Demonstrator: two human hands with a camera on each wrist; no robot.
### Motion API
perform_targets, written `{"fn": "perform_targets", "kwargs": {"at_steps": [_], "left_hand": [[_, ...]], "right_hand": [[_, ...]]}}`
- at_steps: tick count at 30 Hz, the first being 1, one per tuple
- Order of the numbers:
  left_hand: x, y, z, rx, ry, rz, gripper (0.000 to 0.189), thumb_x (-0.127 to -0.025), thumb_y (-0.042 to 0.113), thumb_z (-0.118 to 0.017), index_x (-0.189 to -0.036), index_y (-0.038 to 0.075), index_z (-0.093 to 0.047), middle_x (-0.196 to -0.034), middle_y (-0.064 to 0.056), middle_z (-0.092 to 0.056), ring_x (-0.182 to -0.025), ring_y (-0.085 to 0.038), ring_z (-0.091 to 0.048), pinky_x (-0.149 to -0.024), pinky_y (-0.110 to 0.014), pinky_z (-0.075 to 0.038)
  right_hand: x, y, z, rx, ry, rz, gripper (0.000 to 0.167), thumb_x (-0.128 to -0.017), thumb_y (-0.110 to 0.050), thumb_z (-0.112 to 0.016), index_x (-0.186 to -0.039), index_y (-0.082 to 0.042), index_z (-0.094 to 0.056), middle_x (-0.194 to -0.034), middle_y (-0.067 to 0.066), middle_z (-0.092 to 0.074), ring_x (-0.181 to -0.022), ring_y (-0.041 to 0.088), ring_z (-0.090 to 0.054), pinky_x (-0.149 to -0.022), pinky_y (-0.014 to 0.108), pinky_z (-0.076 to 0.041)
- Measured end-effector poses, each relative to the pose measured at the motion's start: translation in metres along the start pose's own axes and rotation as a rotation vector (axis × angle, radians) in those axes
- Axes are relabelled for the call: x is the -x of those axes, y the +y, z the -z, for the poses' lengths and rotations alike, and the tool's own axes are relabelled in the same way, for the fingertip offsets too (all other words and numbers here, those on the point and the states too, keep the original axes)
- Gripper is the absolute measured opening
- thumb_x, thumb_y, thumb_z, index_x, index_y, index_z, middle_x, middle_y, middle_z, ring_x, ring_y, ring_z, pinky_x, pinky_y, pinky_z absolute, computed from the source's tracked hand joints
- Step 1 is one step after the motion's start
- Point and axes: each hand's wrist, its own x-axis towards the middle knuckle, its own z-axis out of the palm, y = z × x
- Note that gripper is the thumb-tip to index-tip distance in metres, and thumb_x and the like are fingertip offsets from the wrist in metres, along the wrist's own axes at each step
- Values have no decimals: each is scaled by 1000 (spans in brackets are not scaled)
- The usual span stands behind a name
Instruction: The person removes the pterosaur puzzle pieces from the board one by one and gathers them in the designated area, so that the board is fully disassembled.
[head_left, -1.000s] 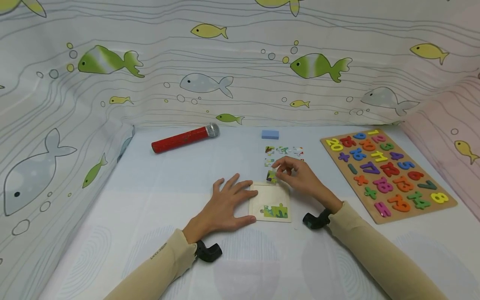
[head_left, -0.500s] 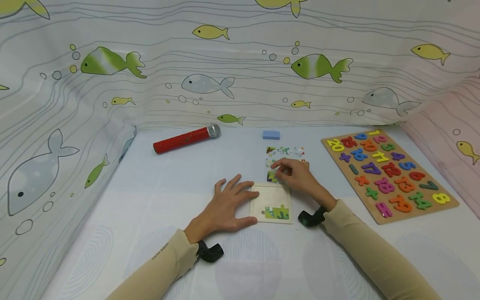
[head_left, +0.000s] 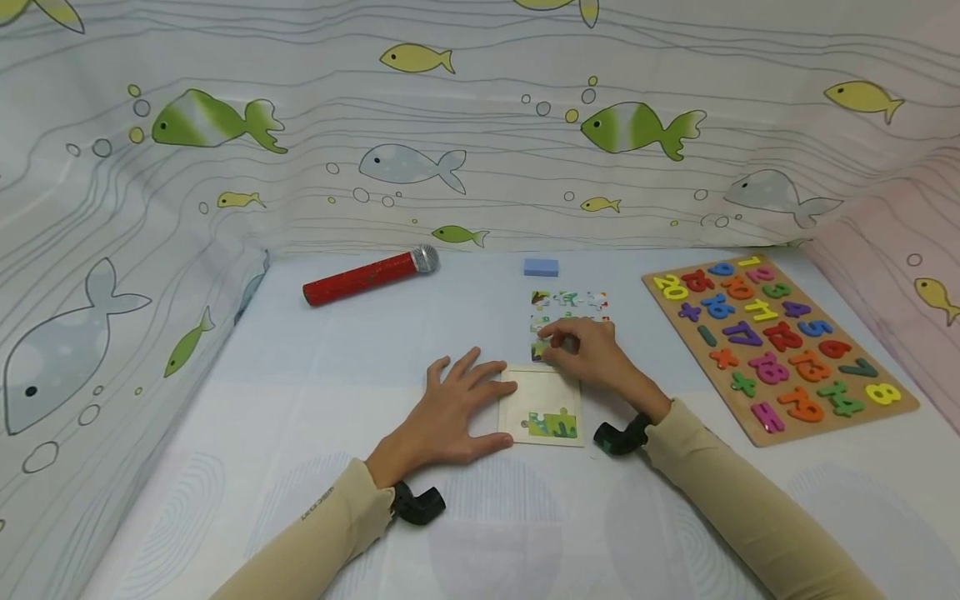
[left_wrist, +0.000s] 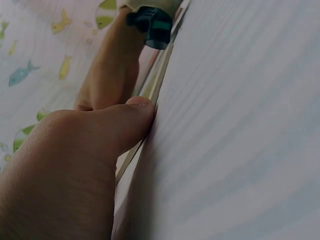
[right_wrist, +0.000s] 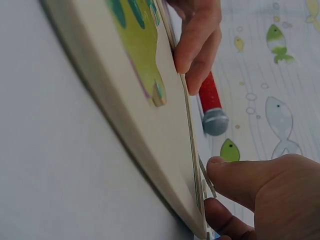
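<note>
A small square wooden puzzle tray lies on the table, with joined green jigsaw pieces along its lower side. My left hand has its fingers spread, and its fingertips and thumb touch the tray's left edge. Just beyond the tray's far edge, my right hand pinches a puzzle piece between thumb and finger. From the right wrist view, only a thin edge of that piece shows beside the thumb. Several loose puzzle pieces lie behind the right hand, which partly covers them.
A number board with coloured figures lies at the right. Far left on the table is a red microphone, and a blue block sits behind the loose pieces. Fish-patterned cloth rises at the back and sides.
My right hand has shifted very slightly toward the tray, its wrist a little further left, and the pinched piece now shows less. The left hand and tray stay in place.
</note>
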Motion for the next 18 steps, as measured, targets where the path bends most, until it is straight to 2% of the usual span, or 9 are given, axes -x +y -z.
{"fn": "perform_targets", "kwargs": {"at_steps": [8,18], "left_hand": [[0,0,0,-2,-3,2,68,-87,64,-62,-146,31,-54,-159,0,-45,-154,-39,-28,-113,-70,-21],[0,0,0,-7,8,-8,68,-87,63,-63,-146,30,-55,-159,-1,-46,-153,-40,-29,-112,-71,-22]], "right_hand": [[-1,-1,-1,57,-18,-2,24,-86,-18,-80,-109,-12,-77,-93,3,-73,-83,19,-57,-87,48,-28],[-1,-10,-2,106,-17,-46,24,-87,-21,-79,-110,-13,-77,-96,4,-74,-88,22,-60,-90,53,-31]]}}
